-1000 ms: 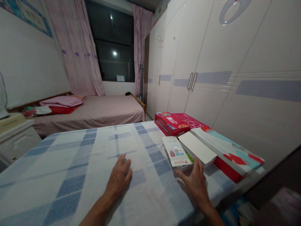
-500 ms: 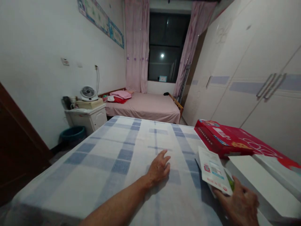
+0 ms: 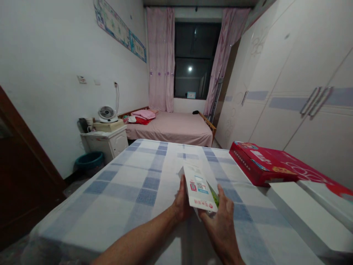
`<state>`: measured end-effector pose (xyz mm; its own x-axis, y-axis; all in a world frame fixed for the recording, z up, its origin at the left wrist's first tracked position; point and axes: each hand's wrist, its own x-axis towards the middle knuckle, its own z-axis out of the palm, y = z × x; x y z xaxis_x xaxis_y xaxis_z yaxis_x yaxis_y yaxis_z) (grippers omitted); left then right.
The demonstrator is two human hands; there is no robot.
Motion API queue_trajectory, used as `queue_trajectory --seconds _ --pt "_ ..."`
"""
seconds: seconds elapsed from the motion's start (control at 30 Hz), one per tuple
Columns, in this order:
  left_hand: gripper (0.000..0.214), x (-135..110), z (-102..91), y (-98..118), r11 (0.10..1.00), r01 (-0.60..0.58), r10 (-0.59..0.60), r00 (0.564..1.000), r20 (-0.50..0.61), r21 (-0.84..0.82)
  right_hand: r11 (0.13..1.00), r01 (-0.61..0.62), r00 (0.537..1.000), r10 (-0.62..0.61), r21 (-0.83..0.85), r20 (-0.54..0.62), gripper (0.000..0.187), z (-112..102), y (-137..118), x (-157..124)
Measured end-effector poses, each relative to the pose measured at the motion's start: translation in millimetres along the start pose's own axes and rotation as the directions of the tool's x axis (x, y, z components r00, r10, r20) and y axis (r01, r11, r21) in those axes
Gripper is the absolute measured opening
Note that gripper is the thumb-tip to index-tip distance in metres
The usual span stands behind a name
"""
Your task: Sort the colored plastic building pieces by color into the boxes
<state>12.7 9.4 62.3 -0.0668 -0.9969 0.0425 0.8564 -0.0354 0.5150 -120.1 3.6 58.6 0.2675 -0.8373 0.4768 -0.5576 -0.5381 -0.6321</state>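
Between my hands, above the table, is a white folded printed card with a QR code and red lettering on its upper face. Something green shows at its right side, under the top face; I cannot make out what it is. My left hand grips the card's left edge, its fingers partly hidden behind it. At the lower right corner, my right hand holds the card with the thumb below and the fingers along the right side.
A blue and white checked cloth covers the table. To the right lie a red box and a white box. Beyond the table stands a bed; a fan sits on a cabinet at the left.
My right hand has brought the card left from beside the white box to the table's middle. My left hand, spread and bare before, now holds its left edge.
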Motion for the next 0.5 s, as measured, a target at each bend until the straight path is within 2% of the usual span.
queue_trajectory --seconds 0.07,0.13,0.2,0.3,0.33,0.4,0.47,0.5 --pt "0.090 -8.1 2.5 7.7 0.998 -0.033 0.035 0.999 0.025 -0.046 0.996 0.082 0.997 -0.082 -0.033 -0.001 0.074 4.4 -13.0 0.5" --pt "0.087 -14.3 0.6 14.0 0.994 -0.080 0.080 0.997 -0.005 -0.080 0.978 0.178 0.984 -0.178 -0.112 0.008 0.064 7.9 -23.9 2.4" --pt "0.082 -20.4 -4.8 20.3 0.988 -0.112 0.104 0.991 -0.082 -0.104 0.950 0.279 0.960 -0.274 -0.141 0.050 0.050 10.5 -32.3 6.1" --pt "0.075 -34.8 -15.5 35.3 0.986 -0.117 0.086 0.967 -0.239 -0.118 0.939 0.344 0.937 -0.343 0.004 0.069 0.038 11.1 -36.7 16.5" --pt "0.072 -41.5 -19.1 43.0 0.988 -0.109 0.071 0.951 -0.301 -0.111 0.947 0.311 0.948 -0.316 0.084 0.044 0.038 10.1 -35.2 21.1" --pt "0.067 -57.6 -25.8 63.3 0.992 -0.112 0.075 0.901 -0.428 -0.062 0.951 0.174 0.983 -0.181 0.255 0.004 0.043 6.2 -27.2 30.7" --pt "0.061 -75.8 -31.7 88.9 0.992 -0.128 0.119 0.846 -0.519 0.019 0.921 -0.054 0.998 0.039 0.385 0.045 0.050 0.9 -14.1 38.9" --pt "0.057 -85.0 -34.5 102.7 0.990 -0.125 0.139 0.826 -0.546 0.062 0.882 -0.194 0.981 0.164 0.429 0.108 0.053 -1.7 -6.2 41.7"
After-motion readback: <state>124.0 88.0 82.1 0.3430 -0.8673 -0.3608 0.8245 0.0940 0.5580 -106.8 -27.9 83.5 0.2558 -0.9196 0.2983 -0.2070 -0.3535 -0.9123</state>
